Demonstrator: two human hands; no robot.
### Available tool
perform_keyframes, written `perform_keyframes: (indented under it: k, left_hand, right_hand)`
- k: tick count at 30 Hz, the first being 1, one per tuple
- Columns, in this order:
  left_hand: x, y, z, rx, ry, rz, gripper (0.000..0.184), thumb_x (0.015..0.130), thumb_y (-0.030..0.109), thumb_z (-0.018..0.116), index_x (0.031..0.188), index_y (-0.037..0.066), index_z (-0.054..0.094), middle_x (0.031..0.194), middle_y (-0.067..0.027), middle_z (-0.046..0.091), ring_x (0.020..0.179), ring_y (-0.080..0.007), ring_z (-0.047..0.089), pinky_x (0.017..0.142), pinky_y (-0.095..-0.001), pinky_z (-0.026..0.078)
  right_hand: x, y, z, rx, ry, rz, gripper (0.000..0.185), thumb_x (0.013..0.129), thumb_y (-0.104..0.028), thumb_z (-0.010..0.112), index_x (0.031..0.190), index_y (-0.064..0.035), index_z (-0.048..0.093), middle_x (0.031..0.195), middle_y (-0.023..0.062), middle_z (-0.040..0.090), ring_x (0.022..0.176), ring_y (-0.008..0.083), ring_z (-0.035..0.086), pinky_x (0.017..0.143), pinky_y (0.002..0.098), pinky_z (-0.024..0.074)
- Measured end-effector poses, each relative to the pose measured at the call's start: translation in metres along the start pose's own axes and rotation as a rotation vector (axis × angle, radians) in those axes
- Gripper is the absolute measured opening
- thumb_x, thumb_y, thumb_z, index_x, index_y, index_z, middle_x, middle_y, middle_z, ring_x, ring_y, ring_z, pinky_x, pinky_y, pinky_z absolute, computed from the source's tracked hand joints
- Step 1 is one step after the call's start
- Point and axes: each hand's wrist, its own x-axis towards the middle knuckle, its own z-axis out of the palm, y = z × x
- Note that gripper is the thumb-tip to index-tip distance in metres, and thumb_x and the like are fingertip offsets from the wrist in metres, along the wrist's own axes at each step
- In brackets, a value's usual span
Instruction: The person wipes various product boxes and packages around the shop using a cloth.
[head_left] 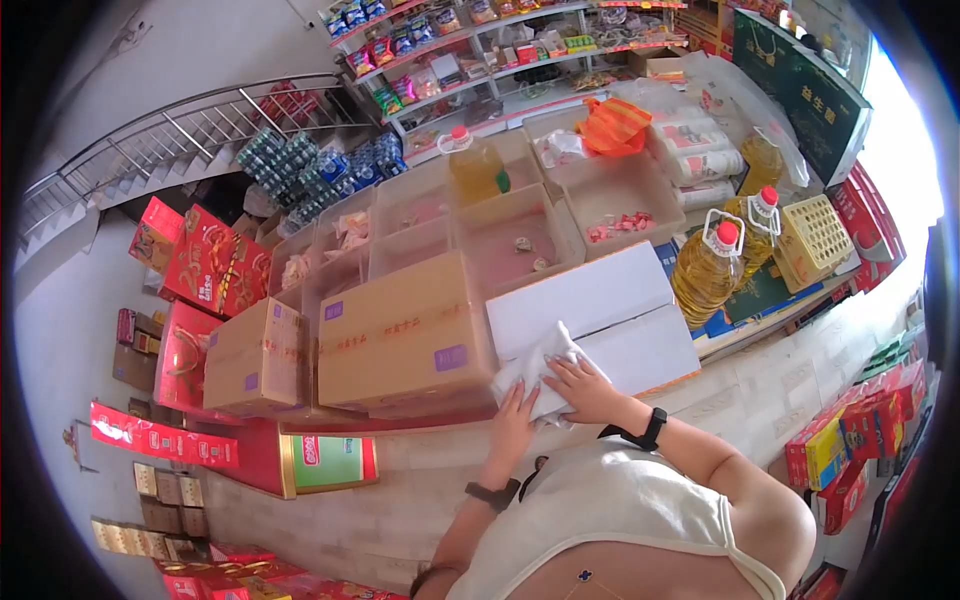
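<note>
Resting on crumpled white cloth (562,345) atop a white cardboard box (590,297), my right hand (584,391) lies spread. My left hand (513,416) touches it, grip unclear.

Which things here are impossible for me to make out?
In the head view:
Large brown carton: contents hidden by its closed top.
White cloth: underside hidden against the white box, part covered by the left fingers and right fingers.
Snack packets: lettering too small.

Matt cloth (536,378), smooth cardboard box (642,343)
</note>
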Motion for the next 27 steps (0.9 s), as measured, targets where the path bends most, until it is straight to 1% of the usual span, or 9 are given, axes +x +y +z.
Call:
perform_keyframes:
  k: [4, 10, 13, 15, 17, 19, 22, 24, 27]
  left_hand:
    - [-0.007, 0.005, 0.012, 0.087, 0.060, -0.088, 0.061, 0.070, 0.017, 0.070, 0.128, 0.012, 0.051, 0.136, -0.0172, 0.043, 0.125, -0.0335, 0.041, 0.099, -0.0380, 0.040]
    - [0.016, 0.049, 0.017, 0.075, 0.020, -0.058, 0.065, 0.071, 0.026, 0.072, 0.131, 0.012, 0.048, 0.134, -0.0185, 0.043, 0.122, -0.0347, 0.042, 0.097, -0.0391, 0.041]
    - [0.043, 0.078, 0.021, 0.008, -0.028, 0.063, 0.067, 0.072, 0.029, 0.071, 0.132, 0.012, 0.046, 0.134, -0.0186, 0.043, 0.123, -0.0341, 0.042, 0.097, -0.0397, 0.042]
    - [0.064, 0.103, 0.022, -0.031, -0.076, 0.132, 0.068, 0.072, 0.030, 0.071, 0.133, 0.011, 0.045, 0.135, -0.0197, 0.042, 0.124, -0.0348, 0.040, 0.098, -0.0401, 0.041]
    - [0.085, 0.122, 0.032, -0.072, -0.116, 0.204, 0.070, 0.072, 0.031, 0.071, 0.133, 0.010, 0.044, 0.135, -0.0207, 0.041, 0.126, -0.0355, 0.039, 0.099, -0.0405, 0.041]
    - [0.104, 0.137, 0.048, -0.071, -0.104, 0.416, 0.067, 0.071, 0.030, 0.071, 0.131, 0.010, 0.047, 0.134, -0.0195, 0.043, 0.124, -0.0338, 0.042, 0.097, -0.0396, 0.042]
    - [0.118, 0.155, 0.067, -0.053, -0.097, 0.469, 0.066, 0.067, 0.026, 0.070, 0.128, 0.012, 0.050, 0.130, -0.0146, 0.048, 0.120, -0.0302, 0.045, 0.096, -0.0384, 0.043]
    - [0.113, 0.155, 0.065, -0.077, -0.082, 0.427, 0.064, 0.066, 0.025, 0.070, 0.127, 0.012, 0.052, 0.130, -0.0132, 0.049, 0.119, -0.0290, 0.047, 0.095, -0.0382, 0.044]
    - [0.091, 0.143, 0.051, -0.141, -0.090, 0.293, 0.061, 0.065, 0.023, 0.070, 0.124, 0.012, 0.055, 0.130, -0.0111, 0.051, 0.117, -0.0278, 0.049, 0.095, -0.0379, 0.044]
  right_hand:
    - [0.000, 0.009, 0.003, 0.027, 0.015, -0.050, 0.070, 0.068, -0.032, 0.072, 0.129, -0.0083, 0.047, 0.140, 0.0162, 0.037, 0.131, 0.0287, 0.034, 0.108, 0.0437, 0.0248]
    - [-0.031, 0.041, -0.012, -0.036, 0.028, -0.053, 0.058, 0.072, -0.025, 0.068, 0.125, -0.0107, 0.051, 0.137, 0.0088, 0.043, 0.129, 0.0232, 0.038, 0.108, 0.0418, 0.0256]
    - [-0.064, 0.060, -0.036, 0.062, 0.047, 0.047, 0.053, 0.073, -0.020, 0.066, 0.124, -0.0111, 0.052, 0.136, 0.0093, 0.045, 0.128, 0.0239, 0.039, 0.107, 0.0415, 0.0274]
    - [-0.091, 0.074, -0.051, 0.118, 0.053, 0.185, 0.057, 0.072, -0.008, 0.063, 0.127, -0.0136, 0.050, 0.137, 0.0097, 0.044, 0.129, 0.0225, 0.039, 0.109, 0.0430, 0.0262]
    - [-0.119, 0.083, -0.066, 0.081, 0.074, 0.223, 0.057, 0.070, -0.006, 0.063, 0.125, -0.0123, 0.051, 0.135, 0.0111, 0.046, 0.128, 0.0244, 0.039, 0.108, 0.0428, 0.0276]
    - [-0.144, 0.090, -0.079, 0.121, 0.084, 0.369, 0.056, 0.067, -0.005, 0.064, 0.122, -0.0103, 0.054, 0.129, 0.0121, 0.051, 0.124, 0.0273, 0.043, 0.104, 0.0404, 0.0328]
    - [-0.165, 0.102, -0.093, 0.174, 0.023, 0.419, 0.058, 0.066, -0.002, 0.064, 0.123, -0.0097, 0.054, 0.129, 0.0137, 0.050, 0.122, 0.0301, 0.044, 0.101, 0.0407, 0.0355]
    - [-0.164, 0.105, -0.100, 0.254, -0.019, 0.423, 0.057, 0.066, 0.001, 0.062, 0.121, -0.0109, 0.056, 0.129, 0.0151, 0.050, 0.120, 0.0334, 0.045, 0.101, 0.0416, 0.0354]
    - [-0.139, 0.096, -0.104, 0.122, -0.097, 0.255, 0.055, 0.065, -0.006, 0.067, 0.120, -0.0115, 0.058, 0.128, 0.0169, 0.050, 0.119, 0.0344, 0.046, 0.100, 0.0423, 0.0365]
